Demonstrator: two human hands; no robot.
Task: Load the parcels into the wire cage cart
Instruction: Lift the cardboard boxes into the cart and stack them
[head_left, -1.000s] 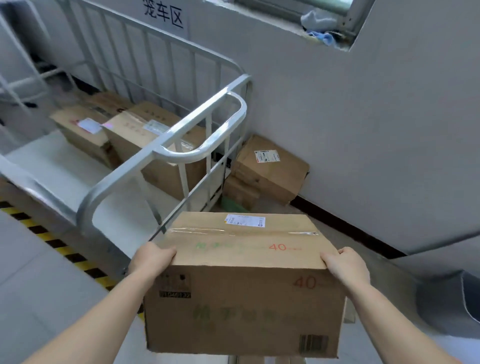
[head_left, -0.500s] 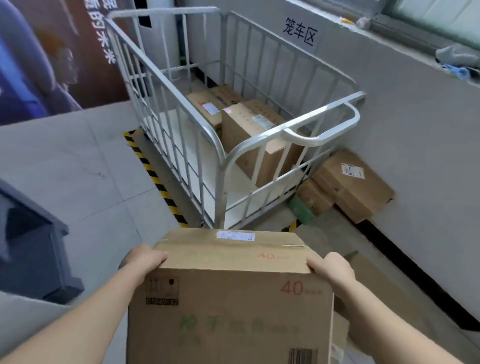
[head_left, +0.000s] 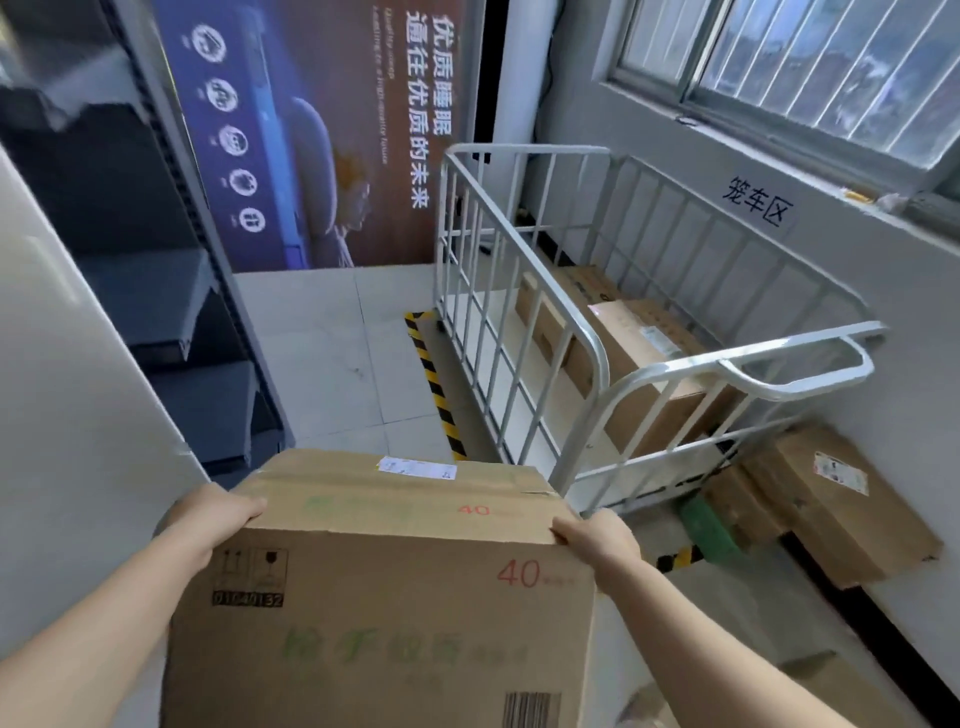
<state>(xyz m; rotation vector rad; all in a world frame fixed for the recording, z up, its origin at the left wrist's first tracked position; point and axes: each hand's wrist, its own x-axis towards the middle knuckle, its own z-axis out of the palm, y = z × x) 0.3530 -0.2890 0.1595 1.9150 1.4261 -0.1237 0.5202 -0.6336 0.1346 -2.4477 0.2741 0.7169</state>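
Note:
I carry a large cardboard box (head_left: 395, 587) marked "40" in red, with a white label on its top. My left hand (head_left: 215, 512) grips its upper left corner and my right hand (head_left: 597, 535) grips its upper right corner, fingers curled over the top edges. The white wire cage cart (head_left: 519, 322) stands ahead to the right, apart from the box. Inside the cart lie cardboard parcels (head_left: 639, 364) against its right side.
More cardboard parcels (head_left: 831, 504) and a green packet (head_left: 706, 525) lie on the floor against the wall beside the cart's handle. Dark metal shelving (head_left: 171, 312) stands at the left. Yellow-black tape (head_left: 431, 374) marks the floor along the cart. A poster covers the far wall.
The view has swung left and drawn back: the cart now sits farther right and away. Both hands keep the same hold on the box.

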